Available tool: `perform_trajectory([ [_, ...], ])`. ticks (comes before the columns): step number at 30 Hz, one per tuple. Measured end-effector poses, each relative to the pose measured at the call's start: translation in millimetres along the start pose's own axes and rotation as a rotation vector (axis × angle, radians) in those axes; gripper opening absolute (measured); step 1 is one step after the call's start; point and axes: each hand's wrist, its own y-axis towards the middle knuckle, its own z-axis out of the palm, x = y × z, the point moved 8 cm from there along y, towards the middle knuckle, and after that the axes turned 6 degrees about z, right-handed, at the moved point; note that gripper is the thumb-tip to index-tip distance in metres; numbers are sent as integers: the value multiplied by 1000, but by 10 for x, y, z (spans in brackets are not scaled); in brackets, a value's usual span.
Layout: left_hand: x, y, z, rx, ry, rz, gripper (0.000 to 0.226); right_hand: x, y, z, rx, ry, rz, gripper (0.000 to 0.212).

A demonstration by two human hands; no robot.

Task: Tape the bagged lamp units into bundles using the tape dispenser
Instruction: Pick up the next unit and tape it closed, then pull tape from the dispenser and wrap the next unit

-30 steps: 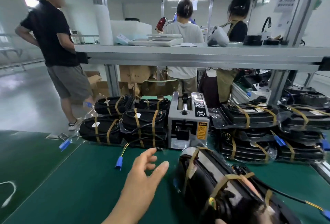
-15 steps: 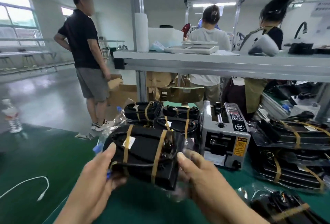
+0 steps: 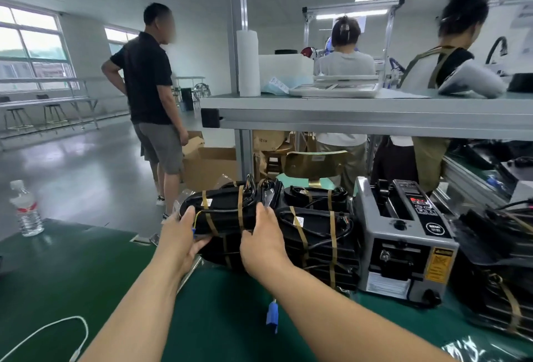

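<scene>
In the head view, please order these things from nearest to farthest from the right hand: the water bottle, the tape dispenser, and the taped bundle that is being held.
1. Taped bundle: the right hand holds its right end.
2. Tape dispenser: stands to the right of the hand.
3. Water bottle: far away on the left.

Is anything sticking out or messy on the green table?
A blue plug on its wire lies loose on the table, in front of the taped bundle. A white cable sprawls at the near left.
</scene>
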Motion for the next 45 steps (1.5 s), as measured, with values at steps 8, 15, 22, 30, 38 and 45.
perform_trajectory([
  [8, 131, 241, 23, -86, 98, 1, 26, -39, 124, 189, -24, -273, 87, 94],
  [15, 114, 213, -30, -180, 699, 48, 39, -43, 17, 206, -71, -327, 37, 94],
  [22, 69, 143, -140, -227, 898, 121, 29, -151, -146, 335, 13, -335, 50, 87],
  [30, -17, 242, -88, -247, 885, 154, 24, -140, -70, 285, 50, -277, 61, 60],
  [38, -8, 223, -51, -201, 860, 85, 31, -179, -211, 176, 44, -252, 50, 52],
  [45, -353, -648, 392, -134, 1124, 407, 55, -380, -733, -534, -38, -188, -7, 66],
])
